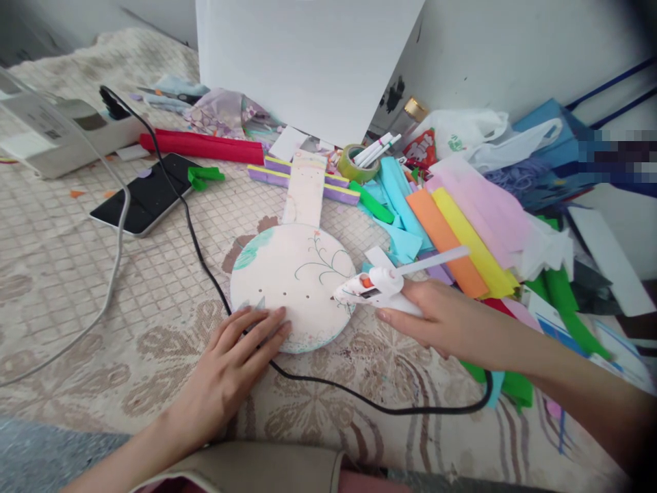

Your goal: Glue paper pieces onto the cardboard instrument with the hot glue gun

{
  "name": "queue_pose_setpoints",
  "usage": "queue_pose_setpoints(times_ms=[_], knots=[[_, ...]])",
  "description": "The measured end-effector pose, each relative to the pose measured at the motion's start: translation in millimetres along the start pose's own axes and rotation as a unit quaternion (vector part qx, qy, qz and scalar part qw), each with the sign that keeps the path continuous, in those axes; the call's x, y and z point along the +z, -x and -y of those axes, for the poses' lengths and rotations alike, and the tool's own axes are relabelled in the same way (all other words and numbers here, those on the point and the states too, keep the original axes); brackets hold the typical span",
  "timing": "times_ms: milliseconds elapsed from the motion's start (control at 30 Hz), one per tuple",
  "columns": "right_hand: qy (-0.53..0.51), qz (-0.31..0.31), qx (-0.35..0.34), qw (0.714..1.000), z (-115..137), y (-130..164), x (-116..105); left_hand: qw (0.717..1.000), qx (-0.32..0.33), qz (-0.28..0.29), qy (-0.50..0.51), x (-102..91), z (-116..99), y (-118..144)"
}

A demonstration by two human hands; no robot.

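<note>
A round pale paper fan (292,274) with a painted flower and a flat handle lies on the patterned bedspread. My left hand (233,366) presses its fingers flat on the fan's near edge, over a small grey piece. My right hand (441,322) grips a white hot glue gun (382,284) with its nozzle pointing left at the fan's right edge and a glue stick poking out behind. The gun's black cord (359,400) loops under both hands and runs up to the left.
Colored paper strips (462,233) pile up to the right. A black phone (146,195), a white power strip (61,133), a red roll (205,145), a tape roll (354,163) and a white board (302,61) lie behind the fan.
</note>
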State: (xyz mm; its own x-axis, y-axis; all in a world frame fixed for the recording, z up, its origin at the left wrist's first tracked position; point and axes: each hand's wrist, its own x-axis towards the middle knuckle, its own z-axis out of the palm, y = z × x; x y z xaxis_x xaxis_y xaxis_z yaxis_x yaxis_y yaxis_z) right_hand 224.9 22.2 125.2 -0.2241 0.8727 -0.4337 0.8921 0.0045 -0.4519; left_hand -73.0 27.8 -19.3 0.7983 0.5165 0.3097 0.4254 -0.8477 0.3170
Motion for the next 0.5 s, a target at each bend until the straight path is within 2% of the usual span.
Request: queue_pose_setpoints(times_ms=[267,500], knots=[[0.036,0.007,-0.037,0.999,-0.5,-6.3,-3.5,1.000,-0.002,0.004,0.006,0.6,-0.4,-0.2],[0.056,0.029,-0.035,0.997,-1.7,-9.8,-2.4,1.000,0.000,0.003,0.007,-0.3,-0.2,1.8]])
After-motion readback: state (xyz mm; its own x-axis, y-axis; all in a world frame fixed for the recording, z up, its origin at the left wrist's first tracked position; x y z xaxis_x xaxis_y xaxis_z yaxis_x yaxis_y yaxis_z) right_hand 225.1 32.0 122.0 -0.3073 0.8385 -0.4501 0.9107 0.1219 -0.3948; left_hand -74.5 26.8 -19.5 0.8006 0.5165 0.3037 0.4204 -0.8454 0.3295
